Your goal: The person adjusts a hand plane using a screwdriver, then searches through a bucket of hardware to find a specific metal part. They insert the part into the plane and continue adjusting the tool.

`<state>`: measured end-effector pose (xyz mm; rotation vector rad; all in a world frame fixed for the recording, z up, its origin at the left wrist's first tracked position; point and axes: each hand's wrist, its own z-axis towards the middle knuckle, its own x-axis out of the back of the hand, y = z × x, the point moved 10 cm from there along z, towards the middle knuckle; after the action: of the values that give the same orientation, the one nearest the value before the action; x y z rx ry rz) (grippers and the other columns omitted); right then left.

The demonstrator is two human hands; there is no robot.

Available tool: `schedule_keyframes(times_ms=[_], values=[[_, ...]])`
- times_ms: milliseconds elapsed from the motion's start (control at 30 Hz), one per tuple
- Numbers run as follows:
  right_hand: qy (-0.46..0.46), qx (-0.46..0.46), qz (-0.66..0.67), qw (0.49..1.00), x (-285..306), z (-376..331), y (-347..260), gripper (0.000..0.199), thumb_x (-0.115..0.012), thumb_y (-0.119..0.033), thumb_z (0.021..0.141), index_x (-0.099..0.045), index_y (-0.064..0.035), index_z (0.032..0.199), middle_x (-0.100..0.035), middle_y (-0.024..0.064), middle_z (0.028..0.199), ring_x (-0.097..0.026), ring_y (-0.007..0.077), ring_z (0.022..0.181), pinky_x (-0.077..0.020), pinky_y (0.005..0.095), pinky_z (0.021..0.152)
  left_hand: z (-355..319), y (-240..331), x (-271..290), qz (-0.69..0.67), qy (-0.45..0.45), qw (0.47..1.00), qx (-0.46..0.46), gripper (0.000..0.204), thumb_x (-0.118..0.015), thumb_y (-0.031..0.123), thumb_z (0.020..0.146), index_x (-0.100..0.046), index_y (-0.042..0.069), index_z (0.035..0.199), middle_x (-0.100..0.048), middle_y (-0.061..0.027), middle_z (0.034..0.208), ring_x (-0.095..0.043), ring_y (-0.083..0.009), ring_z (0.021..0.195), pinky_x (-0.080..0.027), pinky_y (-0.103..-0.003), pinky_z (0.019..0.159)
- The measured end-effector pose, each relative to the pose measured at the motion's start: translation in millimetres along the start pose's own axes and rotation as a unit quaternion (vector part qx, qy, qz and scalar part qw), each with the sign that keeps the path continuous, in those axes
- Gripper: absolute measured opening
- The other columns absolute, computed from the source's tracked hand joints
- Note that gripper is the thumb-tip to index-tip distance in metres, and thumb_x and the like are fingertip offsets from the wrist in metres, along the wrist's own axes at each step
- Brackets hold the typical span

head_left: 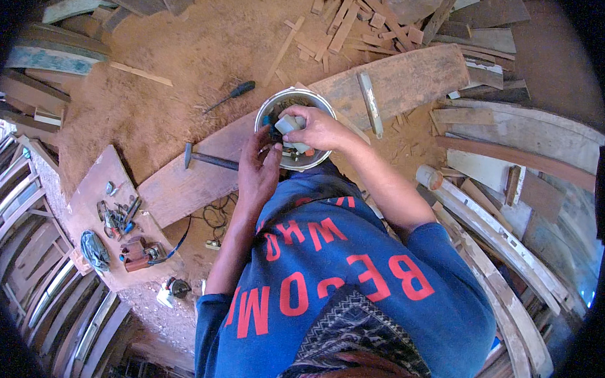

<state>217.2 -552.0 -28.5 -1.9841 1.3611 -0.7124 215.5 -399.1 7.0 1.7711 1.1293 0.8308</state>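
A round metal-rimmed bucket (329, 108) stands on a long plank in front of me, with a mix of small things inside. My right hand (313, 126) is in the bucket's mouth, its fingers closed around a pale grey block (287, 124) whose kind I cannot make out. My left hand (260, 164) lies at the bucket's left side, fingers apart and reaching over the rim, with nothing visible in them. Blue and orange bits show among the bucket's contents, partly hidden by my hands. A hammer (210, 160) lies just left of my left hand.
The wide plank (406, 76) runs diagonally under the bucket, carrying a pale metal-edged tool (370, 105). A dark-handled screwdriver (239, 89) lies beyond it on sawdust. At left, a board (106, 172) bears small tools and a power tool (140, 253). Timber stacks (524, 130) line both sides.
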Motion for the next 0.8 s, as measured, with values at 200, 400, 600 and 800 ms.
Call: schedule_keyframes(times_ms=[200, 400, 600, 800], values=[[0.055, 0.051, -0.026, 0.997, 7, 2, 12, 0.050, -0.077, -0.029, 0.089, -0.061, -0.0061, 0.131, -0.070, 0.0093, 0.105, -0.067, 0.0148, 0.089, -0.0546, 0.0292, 0.057, 2, -8, -14, 0.007, -0.051, 0.998, -0.019, 0.060, -0.065, 0.008, 0.096, -0.040, -0.002, 0.149, -0.057, -0.0221, 0.137, -0.062, -0.0268, 0.119, -0.051, -0.038, 0.100], [0.053, 0.050, -0.026, 0.997, 12, 1, 19, 0.041, -0.062, -0.023, 0.100, -0.059, -0.0043, 0.136, -0.069, 0.0097, 0.104, -0.067, 0.0154, 0.087, -0.0549, 0.0327, 0.078, 9, -4, -26, 0.038, -0.053, 0.998, 0.014, 0.066, -0.065, 0.007, 0.094, -0.034, -0.002, 0.151, -0.058, -0.0213, 0.133, -0.064, -0.0277, 0.115, -0.053, -0.037, 0.098], [0.005, 0.070, 0.034, 0.997, -1, 4, 32, 0.042, -0.062, -0.008, 0.095, -0.059, -0.0040, 0.137, -0.069, 0.0099, 0.107, -0.068, 0.0171, 0.088, -0.0559, 0.0314, 0.076, 11, -3, -17, -0.018, -0.030, 0.999, 0.028, 0.065, -0.063, 0.003, 0.086, -0.040, -0.001, 0.147, -0.063, -0.0184, 0.124, -0.065, -0.0252, 0.110, -0.053, -0.037, 0.093], [0.029, 0.023, 0.047, 0.998, -5, -2, 33, 0.042, -0.068, -0.009, 0.085, -0.066, -0.0051, 0.127, -0.073, 0.0115, 0.093, -0.072, 0.0193, 0.077, -0.0567, 0.0331, 0.059, 13, -10, -9, -0.056, -0.089, 0.990, 0.095, 0.067, -0.058, 0.003, 0.082, -0.044, 0.003, 0.147, -0.063, -0.0151, 0.123, -0.064, -0.0229, 0.106, -0.052, -0.035, 0.091]])
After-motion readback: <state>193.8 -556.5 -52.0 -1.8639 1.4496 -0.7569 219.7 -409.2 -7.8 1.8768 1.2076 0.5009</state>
